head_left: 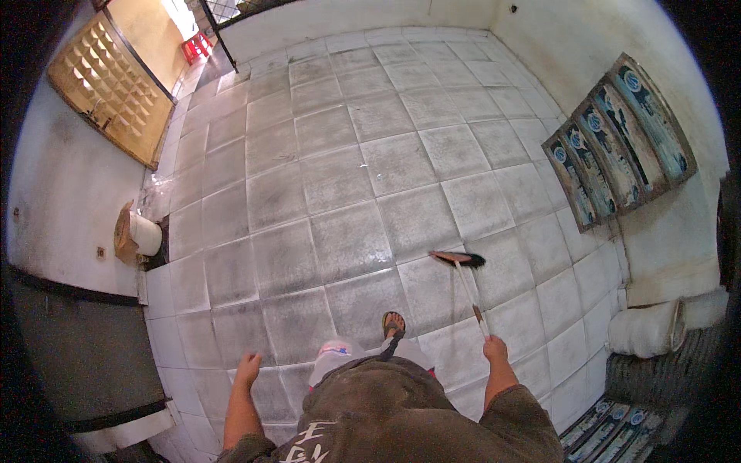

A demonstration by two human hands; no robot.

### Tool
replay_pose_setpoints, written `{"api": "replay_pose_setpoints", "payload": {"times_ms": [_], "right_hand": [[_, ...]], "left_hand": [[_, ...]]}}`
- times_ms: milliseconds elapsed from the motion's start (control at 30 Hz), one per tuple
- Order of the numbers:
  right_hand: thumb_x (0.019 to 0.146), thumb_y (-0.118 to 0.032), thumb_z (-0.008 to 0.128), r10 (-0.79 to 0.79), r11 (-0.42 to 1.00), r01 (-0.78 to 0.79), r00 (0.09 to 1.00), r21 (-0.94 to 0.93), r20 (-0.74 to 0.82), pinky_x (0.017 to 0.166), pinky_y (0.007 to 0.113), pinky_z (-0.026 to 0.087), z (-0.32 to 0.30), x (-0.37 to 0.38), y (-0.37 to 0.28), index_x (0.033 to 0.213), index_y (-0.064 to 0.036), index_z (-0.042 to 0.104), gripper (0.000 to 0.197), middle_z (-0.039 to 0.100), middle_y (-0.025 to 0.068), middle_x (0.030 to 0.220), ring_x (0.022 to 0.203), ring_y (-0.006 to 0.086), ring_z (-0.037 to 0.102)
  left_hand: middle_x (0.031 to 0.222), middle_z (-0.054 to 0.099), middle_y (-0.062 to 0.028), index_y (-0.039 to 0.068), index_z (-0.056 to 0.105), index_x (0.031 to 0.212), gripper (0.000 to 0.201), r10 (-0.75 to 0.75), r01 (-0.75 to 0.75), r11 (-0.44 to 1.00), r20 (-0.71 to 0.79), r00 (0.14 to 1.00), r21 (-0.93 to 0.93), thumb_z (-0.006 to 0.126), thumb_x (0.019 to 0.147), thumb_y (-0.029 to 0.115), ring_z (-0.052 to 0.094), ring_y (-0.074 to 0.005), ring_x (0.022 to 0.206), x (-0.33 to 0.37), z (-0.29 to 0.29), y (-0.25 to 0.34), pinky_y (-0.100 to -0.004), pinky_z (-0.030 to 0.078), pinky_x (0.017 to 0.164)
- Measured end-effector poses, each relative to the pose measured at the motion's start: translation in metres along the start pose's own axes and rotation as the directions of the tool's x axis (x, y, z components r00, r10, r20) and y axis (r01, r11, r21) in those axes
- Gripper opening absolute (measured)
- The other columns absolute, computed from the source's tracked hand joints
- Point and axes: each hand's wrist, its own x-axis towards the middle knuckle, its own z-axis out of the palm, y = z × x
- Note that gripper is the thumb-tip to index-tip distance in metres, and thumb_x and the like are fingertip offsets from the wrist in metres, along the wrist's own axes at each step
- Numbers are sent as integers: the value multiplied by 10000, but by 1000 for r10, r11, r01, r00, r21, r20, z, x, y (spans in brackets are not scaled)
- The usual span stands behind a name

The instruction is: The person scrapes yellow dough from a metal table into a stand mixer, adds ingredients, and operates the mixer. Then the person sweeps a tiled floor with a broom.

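Note:
My right hand [495, 350] is closed round the upper part of a long broom handle [468, 289]. The handle slants forward and a little left to a broom [455, 258] with an orange-brown head and dark bristles, which rests on the tiled floor. Off to the left, my left hand [248, 370] hangs beside my body with its fingers curled in and no object visible in it. My foot in a dark sandal [393, 324] stands on the tiles between the two hands.
Dirty white floor tiles [332, 166] stretch ahead. A white bucket [146, 234] stands by the left wall, and a yellow door [113, 81] is beyond it. A red stool [197, 48] is at the far doorway. A patterned panel [620, 143] and a white roll-shaped sack [647, 329] are at right.

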Motion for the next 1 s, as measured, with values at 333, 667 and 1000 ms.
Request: {"api": "replay_pose_setpoints", "payload": {"times_ms": [333,667,1000], "right_hand": [[912,-291,412,-160,953,150,987,-263,-17,840,479,475,-186,235,-244,1104,-94,576,320,630,174,1028,989,349,597],[824,-207,527,-669,424,708,665,-565,332,718,445,513,-251,384,-670,958,-101,653,212,671,147,902,847,303,658],[858,-250,518,-689,502,806,592,-313,419,711,471,511,-209,372,-726,1236,-271,536,379,659,146,961,874,338,643]], "left_hand": [[994,625,-85,99,486,1182,420,-467,526,835,297,833,-161,487,905,415,581,-235,780,-4,18,-12,-404,455,657],[1038,616,-68,115,512,1183,399,-374,375,656,149,915,-655,489,923,417,594,-206,907,98,-47,182,-343,446,745],[1000,631,-66,74,519,1144,434,-417,452,705,196,888,-546,514,903,435,599,-172,816,118,-41,251,-283,430,625]]}}
